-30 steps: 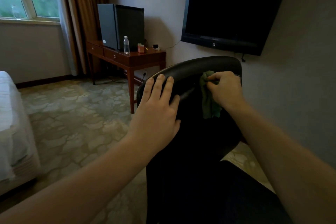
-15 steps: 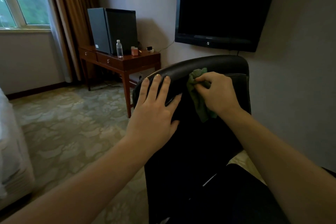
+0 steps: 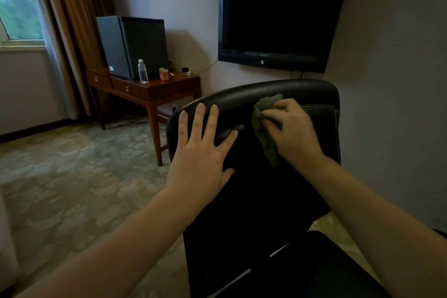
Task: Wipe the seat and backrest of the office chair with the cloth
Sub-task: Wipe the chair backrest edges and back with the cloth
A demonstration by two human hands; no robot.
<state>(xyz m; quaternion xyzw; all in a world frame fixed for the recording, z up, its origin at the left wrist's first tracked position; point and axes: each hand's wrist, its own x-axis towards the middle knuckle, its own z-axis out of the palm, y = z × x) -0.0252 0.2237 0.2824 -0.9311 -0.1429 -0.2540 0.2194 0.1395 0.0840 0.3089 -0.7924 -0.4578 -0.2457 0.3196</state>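
The black office chair stands right in front of me, its backrest top curving across the middle of the view. My left hand lies flat with straight fingers on the upper left of the backrest. My right hand grips a crumpled green cloth and presses it against the upper right of the backrest. The seat shows dark at the bottom right, mostly hidden by my right forearm.
A wall-mounted black TV hangs just behind the chair. A wooden desk to the left carries a black mini fridge, a water bottle and small items. Patterned carpet spreads left; a bed edge sits at far left.
The view has swung right, so the chair backrest shows more fully. My right hand with the cloth has shifted slightly along the backrest top. My left hand stays flat on the backrest.
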